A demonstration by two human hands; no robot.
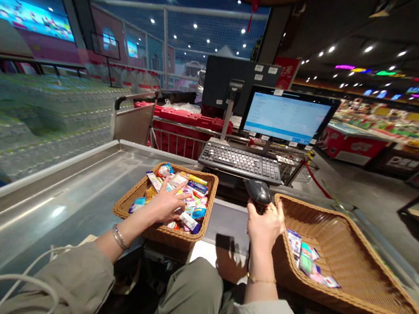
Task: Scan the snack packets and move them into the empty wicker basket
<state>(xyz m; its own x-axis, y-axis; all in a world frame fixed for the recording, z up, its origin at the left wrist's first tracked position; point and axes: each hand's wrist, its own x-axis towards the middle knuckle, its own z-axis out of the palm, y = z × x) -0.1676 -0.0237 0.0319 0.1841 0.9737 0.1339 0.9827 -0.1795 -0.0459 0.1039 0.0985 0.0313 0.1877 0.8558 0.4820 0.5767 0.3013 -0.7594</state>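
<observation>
My left hand (167, 203) reaches into the left wicker basket (135, 199), its fingers spread over several small colourful packets (192, 196); one finger points toward the far rim. My right hand (264, 224) is wrapped round the handle of a black barcode scanner (257, 191), held upright between the two baskets. To the right stands a larger wicker basket (355, 265) with a few packets (307, 257) lying in its near left corner.
A keyboard (241, 161) and a lit screen (286, 117) stand behind the baskets on the steel checkout counter (68, 193). Red shopping baskets (187, 119) and a wire cart sit beyond. My knees (188, 291) are below the counter edge.
</observation>
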